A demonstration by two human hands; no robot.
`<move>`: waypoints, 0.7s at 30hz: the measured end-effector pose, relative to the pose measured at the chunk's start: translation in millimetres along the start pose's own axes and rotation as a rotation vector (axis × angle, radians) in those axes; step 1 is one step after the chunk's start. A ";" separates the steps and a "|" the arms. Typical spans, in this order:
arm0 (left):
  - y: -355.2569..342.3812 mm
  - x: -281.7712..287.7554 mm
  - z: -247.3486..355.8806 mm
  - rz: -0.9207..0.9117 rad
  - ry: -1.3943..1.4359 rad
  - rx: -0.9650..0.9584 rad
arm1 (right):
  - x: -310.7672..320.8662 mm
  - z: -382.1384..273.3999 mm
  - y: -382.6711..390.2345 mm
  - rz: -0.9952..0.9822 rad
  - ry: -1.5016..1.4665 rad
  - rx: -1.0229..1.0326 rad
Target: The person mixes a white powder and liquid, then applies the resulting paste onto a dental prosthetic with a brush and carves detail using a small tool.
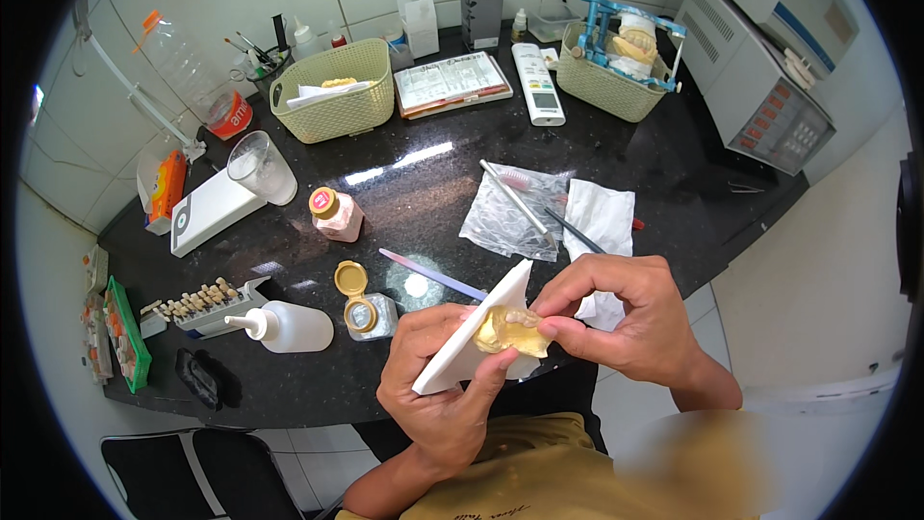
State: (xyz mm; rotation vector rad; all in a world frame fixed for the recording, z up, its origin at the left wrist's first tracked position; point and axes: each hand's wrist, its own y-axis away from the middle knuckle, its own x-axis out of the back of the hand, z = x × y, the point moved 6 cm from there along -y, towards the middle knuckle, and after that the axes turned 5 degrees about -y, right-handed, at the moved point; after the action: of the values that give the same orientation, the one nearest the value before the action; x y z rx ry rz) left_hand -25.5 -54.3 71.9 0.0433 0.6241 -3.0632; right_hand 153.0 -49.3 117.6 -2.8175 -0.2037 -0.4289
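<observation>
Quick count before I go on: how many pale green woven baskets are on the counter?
2. The left basket is at the back left, with white paper inside; the right basket is beside the white remote control. I see no others.

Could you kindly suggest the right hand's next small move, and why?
Perhaps the right hand could slide gently along the yellow dental cast: its fingers are at the cast's edge, while the left hand holds the cast against the white pad.
</observation>
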 end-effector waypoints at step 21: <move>2.3 -3.2 4.1 -0.006 0.025 -0.026 | 2.3 -2.0 8.7 0.066 -0.041 0.029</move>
State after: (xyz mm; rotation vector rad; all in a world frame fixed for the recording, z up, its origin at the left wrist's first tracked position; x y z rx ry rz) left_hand -22.3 -58.0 74.9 0.0793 0.6669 -3.0638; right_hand 156.2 -57.9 117.9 -2.7973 -0.1231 -0.3514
